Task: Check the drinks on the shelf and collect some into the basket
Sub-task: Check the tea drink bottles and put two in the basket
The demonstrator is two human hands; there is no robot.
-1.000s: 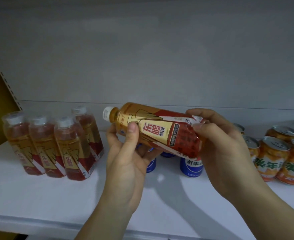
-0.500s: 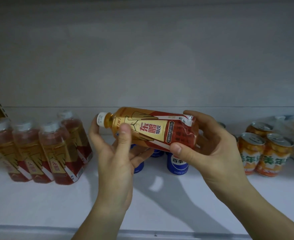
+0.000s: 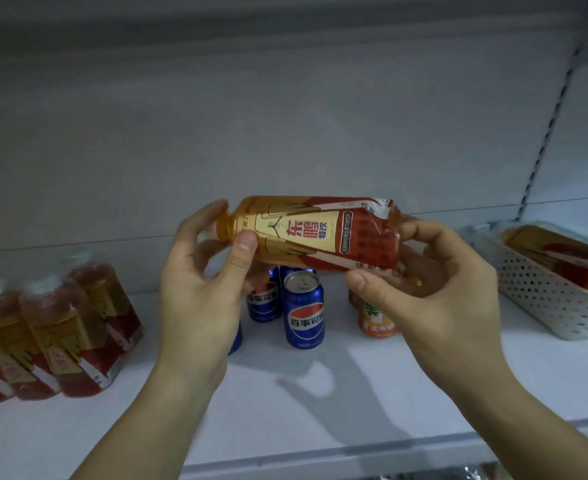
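Observation:
I hold a gold-and-red drink bottle (image 3: 315,233) sideways above the white shelf (image 3: 285,403), cap end to the left. My left hand (image 3: 204,292) grips the neck end and hides the cap. My right hand (image 3: 434,292) grips the base end. A white perforated basket (image 3: 549,299) sits at the right on the shelf with one similar bottle (image 3: 559,251) lying in it. Several matching bottles (image 3: 53,334) stand upright at the left.
Blue cola cans (image 3: 303,306) stand under the held bottle. An orange can (image 3: 375,320) shows partly behind my right hand. The grey back wall of the shelf rises behind, and a slotted upright (image 3: 549,126) runs at the right. The shelf's front edge (image 3: 320,459) lies below my wrists.
The view has swung right, so the basket has come fully into sight and the standing bottles slid left. My left hand has closed over the cap end. The bottle stays sideways in both hands.

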